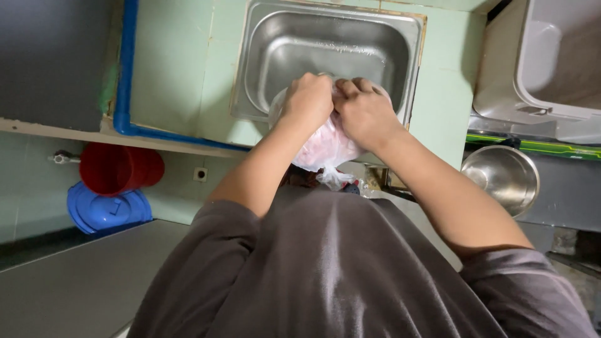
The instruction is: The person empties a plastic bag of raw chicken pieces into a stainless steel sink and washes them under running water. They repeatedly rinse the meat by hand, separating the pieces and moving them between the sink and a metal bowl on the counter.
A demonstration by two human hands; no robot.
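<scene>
Gripping 1 clear plastic bag (325, 147) of pinkish contents with 2 hands at the near rim of a steel sink (282, 50).

Pale green tiled counter (175, 75) surrounds the sink; a grey bin (557, 62) stands far right, a steel bowl (501, 175) right, a red bucket (116, 168) and blue lid (106, 209) left on the floor. Left hand (308, 100) and right hand (364, 109) both clench the bag's top, side by side; if the thin film tears or slips, its contents could spill over the rim.
</scene>
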